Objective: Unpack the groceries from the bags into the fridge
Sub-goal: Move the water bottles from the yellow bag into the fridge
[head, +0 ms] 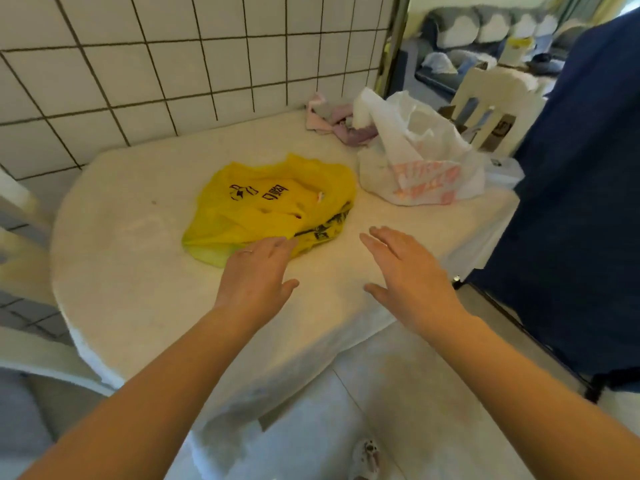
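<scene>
Lying flat on the white table (138, 271) are two bags: a yellow bag (270, 202) at its middle, a white bag (422, 168) right of it near the table's far-right edge. The left hand (256, 275), fingers straight, touches the yellow bag's near edge; the right hand (408, 271) hovers spread, right of the yellow bag, above bare tabletop by the table's near edge.

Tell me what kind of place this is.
Likely a home dining corner: a white tiled wall, a cloth-covered table bearing a yellow plastic bag and a white plastic bag, and a sofa beyond.
</scene>
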`<act>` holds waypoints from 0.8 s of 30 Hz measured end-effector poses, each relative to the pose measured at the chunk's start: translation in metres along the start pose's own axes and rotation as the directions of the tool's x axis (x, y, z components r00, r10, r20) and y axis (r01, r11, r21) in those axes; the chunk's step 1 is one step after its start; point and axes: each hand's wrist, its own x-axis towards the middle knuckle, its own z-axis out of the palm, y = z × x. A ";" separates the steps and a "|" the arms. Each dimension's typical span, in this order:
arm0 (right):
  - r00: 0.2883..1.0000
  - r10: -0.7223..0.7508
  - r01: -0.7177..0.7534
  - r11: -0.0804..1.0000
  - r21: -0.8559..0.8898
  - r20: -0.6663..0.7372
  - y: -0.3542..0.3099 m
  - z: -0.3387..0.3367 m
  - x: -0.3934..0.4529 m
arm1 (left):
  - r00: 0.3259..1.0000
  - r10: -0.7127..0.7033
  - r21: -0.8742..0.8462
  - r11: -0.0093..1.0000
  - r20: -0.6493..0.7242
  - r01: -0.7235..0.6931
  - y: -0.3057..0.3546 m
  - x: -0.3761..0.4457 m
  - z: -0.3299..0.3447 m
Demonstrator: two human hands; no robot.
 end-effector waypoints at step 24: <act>0.892 -0.452 0.435 0.871 0.228 0.026 0.140 0.112 0.271 | 0.915 -0.377 0.005 0.924 -0.141 0.381 -0.027 0.177 0.073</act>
